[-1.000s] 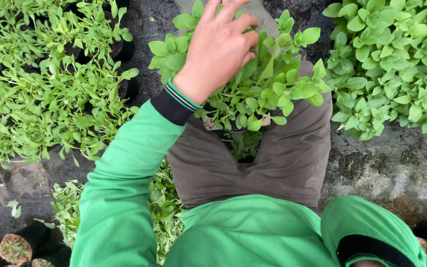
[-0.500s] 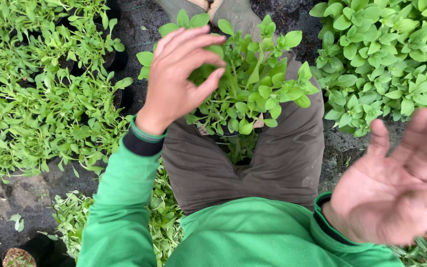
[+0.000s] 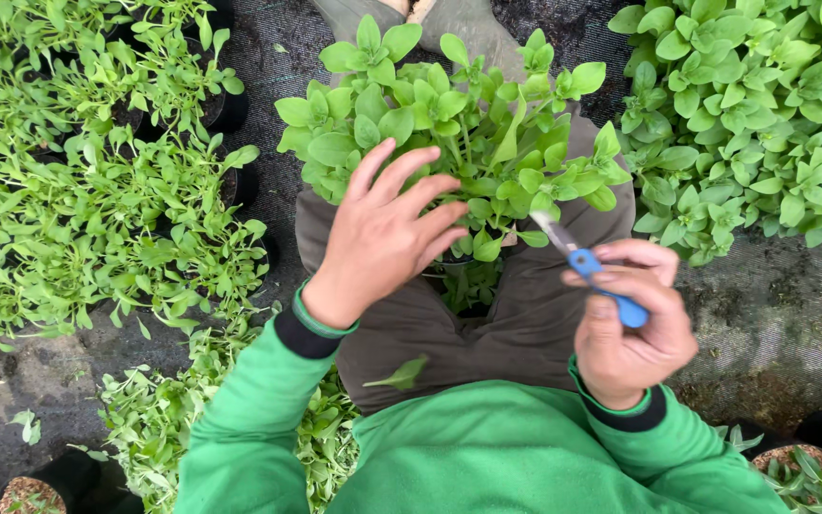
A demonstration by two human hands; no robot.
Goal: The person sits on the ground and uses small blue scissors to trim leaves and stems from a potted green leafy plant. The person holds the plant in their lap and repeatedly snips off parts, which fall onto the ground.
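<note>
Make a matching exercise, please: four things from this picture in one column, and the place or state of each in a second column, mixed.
Things:
1. left hand
2. right hand
3. blue-handled cutting tool
4. loose leaf

Places or states:
A. lies on the person's lap
B. fingers spread, resting on the potted plant
C. blade points up toward the plant's leaves
D. closed around a blue handle

Pairs: 1-B, 2-D, 3-C, 4-A
</note>
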